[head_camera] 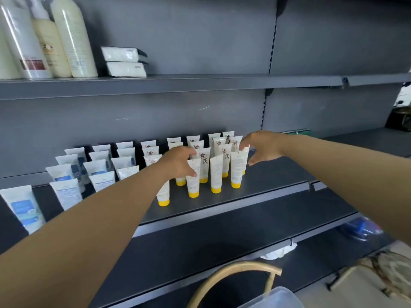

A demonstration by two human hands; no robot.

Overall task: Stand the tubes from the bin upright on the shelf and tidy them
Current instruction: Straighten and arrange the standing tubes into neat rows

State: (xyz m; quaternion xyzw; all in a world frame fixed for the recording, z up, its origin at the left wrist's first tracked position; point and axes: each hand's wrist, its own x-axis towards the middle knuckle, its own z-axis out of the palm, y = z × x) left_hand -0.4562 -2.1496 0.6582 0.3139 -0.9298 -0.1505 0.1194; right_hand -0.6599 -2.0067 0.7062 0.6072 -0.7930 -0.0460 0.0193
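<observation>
Several white tubes with yellow caps (216, 174) stand cap-down in rows on the dark shelf (266, 187). My left hand (179, 162) reaches in from the left with its fingers spread. Its thumb touches the front of a tube in the near row (193, 183). My right hand (261, 146) comes in from the right, also spread. Its fingertips rest on the top edge of the rightmost front tube (238, 167), and its thumb is off the tube. Neither hand carries a tube. The translucent bin (274, 296) is at the bottom edge.
White tubes with blue labels (66, 192) stand in rows on the left of the same shelf. Tall bottles (71, 38) and flat white packs (124, 61) are on the shelf above. A curved gold handle (233, 268) is beside the bin. A lower shelf ledge (222, 227) juts toward me.
</observation>
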